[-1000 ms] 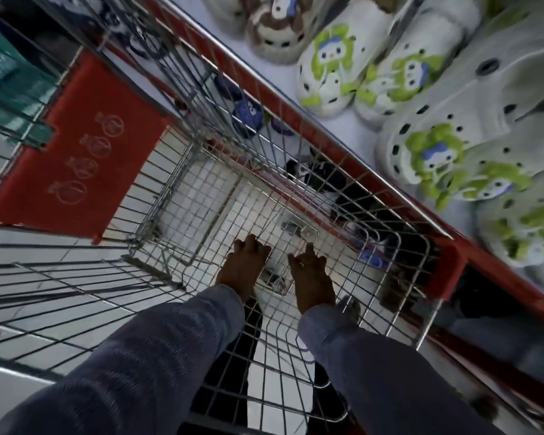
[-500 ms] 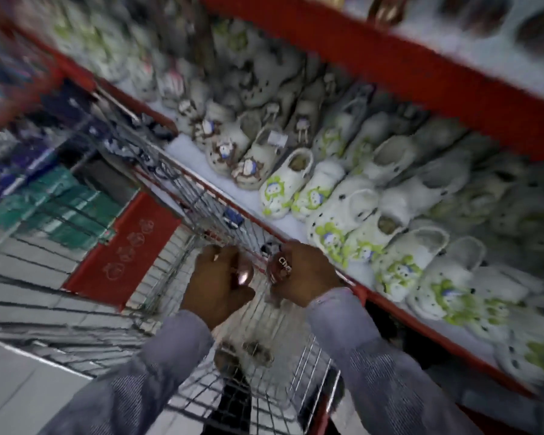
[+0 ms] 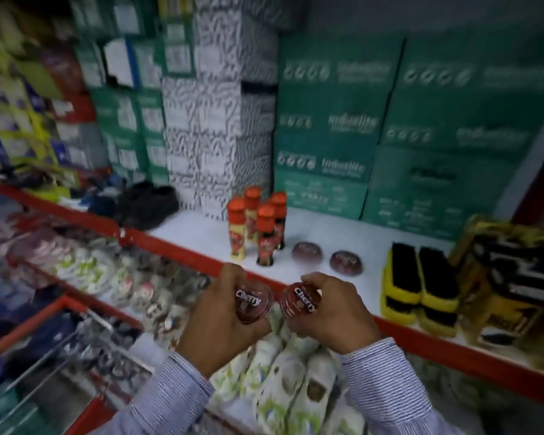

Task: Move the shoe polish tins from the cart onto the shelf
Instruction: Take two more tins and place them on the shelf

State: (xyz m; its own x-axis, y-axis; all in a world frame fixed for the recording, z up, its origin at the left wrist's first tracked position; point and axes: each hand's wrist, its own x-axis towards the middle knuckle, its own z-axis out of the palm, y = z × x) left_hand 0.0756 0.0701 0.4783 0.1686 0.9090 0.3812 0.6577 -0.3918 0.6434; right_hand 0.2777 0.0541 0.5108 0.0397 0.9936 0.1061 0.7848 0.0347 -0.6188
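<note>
Now each hand is closed round a tin's rim: my left hand (image 3: 220, 321) grips one polish tin (image 3: 252, 301), my right hand (image 3: 333, 312) another (image 3: 299, 301), just before the shelf (image 3: 371, 243). They look light, rigid, probably slick.

Left hand (image 3: 225, 312), right hand (image 3: 333, 312) clenched, raised.

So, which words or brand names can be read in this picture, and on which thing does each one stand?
"Cherry": on the lid of the tin in the left hand.
"Cherry": on the lid of the tin in the right hand.
Two tins on the shelf: white script, too blurred to read.
Green boxes: white brand word, too blurred to read with certainty.
Bottles with orange caps: labels too blurred.
Other box labels: unreadable.
</note>
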